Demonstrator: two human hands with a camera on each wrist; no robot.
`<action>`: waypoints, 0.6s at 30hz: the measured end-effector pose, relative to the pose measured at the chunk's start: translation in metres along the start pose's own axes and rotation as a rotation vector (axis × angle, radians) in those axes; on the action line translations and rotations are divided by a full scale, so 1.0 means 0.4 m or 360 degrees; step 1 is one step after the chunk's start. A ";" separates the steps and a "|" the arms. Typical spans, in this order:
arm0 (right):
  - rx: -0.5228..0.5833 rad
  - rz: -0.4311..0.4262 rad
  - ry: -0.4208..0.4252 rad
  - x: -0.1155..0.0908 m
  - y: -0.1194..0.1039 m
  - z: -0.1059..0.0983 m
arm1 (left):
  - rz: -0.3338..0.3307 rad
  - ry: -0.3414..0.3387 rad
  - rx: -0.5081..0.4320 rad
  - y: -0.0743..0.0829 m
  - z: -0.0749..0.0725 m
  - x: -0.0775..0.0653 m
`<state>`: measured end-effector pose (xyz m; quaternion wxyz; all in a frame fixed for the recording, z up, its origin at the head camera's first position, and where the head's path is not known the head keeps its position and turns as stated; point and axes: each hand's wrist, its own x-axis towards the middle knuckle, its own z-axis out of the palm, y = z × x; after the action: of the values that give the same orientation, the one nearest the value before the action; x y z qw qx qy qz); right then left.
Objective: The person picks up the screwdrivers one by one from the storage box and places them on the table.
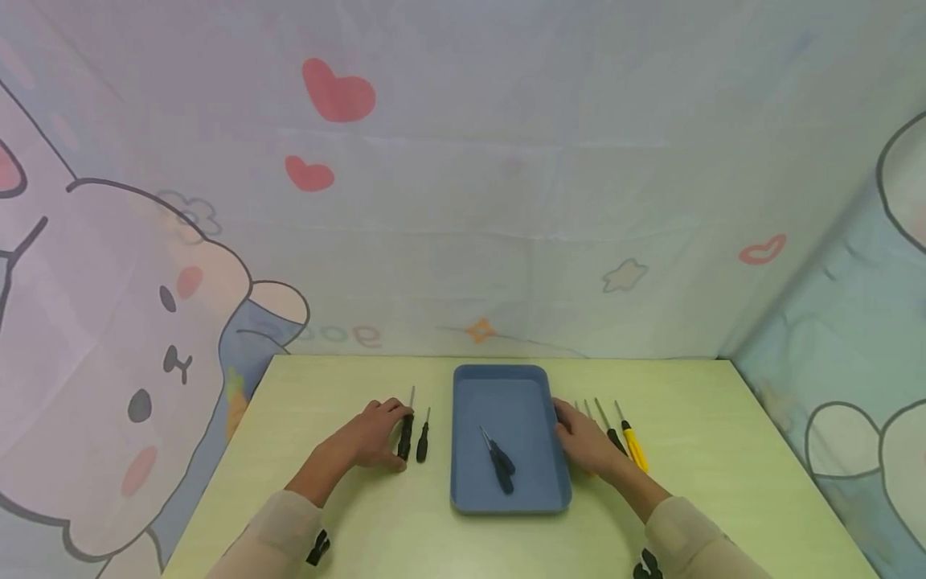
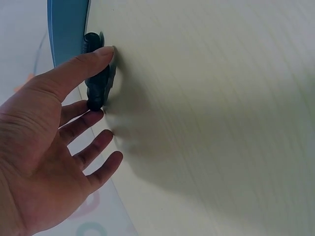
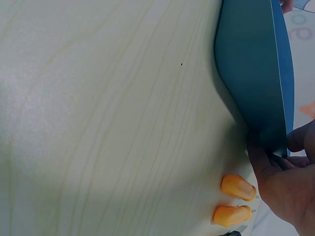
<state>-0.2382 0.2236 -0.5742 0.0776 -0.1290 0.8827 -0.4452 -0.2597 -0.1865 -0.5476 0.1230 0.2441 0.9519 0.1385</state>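
Observation:
My left hand [image 1: 372, 437] pinches a black-handled screwdriver [image 1: 405, 440] on the table, left of the tray. In the left wrist view, the thumb lies over its dark handle [image 2: 98, 86] and a fingertip meets the end, while the other fingers are spread. A smaller black screwdriver [image 1: 423, 445] lies just to its right. My right hand [image 1: 584, 441] grips the right side of the blue-grey tray [image 1: 506, 396], thumb and fingers on either side of the wall in the right wrist view. Inside the tray, two black-handled screwdrivers [image 1: 501, 470] lie against each other, thin shafts pointing away.
Right of my right hand lie a yellow-handled screwdriver [image 1: 635, 449] and a black-handled one [image 1: 615, 438]. Two orange handles [image 3: 236, 187] sit close beside that hand, partly hidden by it in the head view. A printed cloth [image 1: 470, 201] hangs behind the pale table [image 1: 723, 482].

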 end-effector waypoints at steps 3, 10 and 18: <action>0.0006 -0.0005 -0.0005 -0.001 -0.004 -0.003 | 0.0001 0.0001 0.0004 -0.002 0.000 0.001; -0.0003 0.0003 -0.0009 -0.002 -0.007 -0.005 | -0.0008 -0.0010 -0.0051 -0.007 -0.003 -0.004; -0.0019 0.0006 -0.0002 -0.003 -0.010 -0.005 | 0.0012 0.0021 -0.0011 -0.016 -0.006 -0.006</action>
<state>-0.2369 0.2231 -0.5698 0.0781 -0.1282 0.8855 -0.4397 -0.2609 -0.1935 -0.5469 0.1171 0.2463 0.9513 0.1439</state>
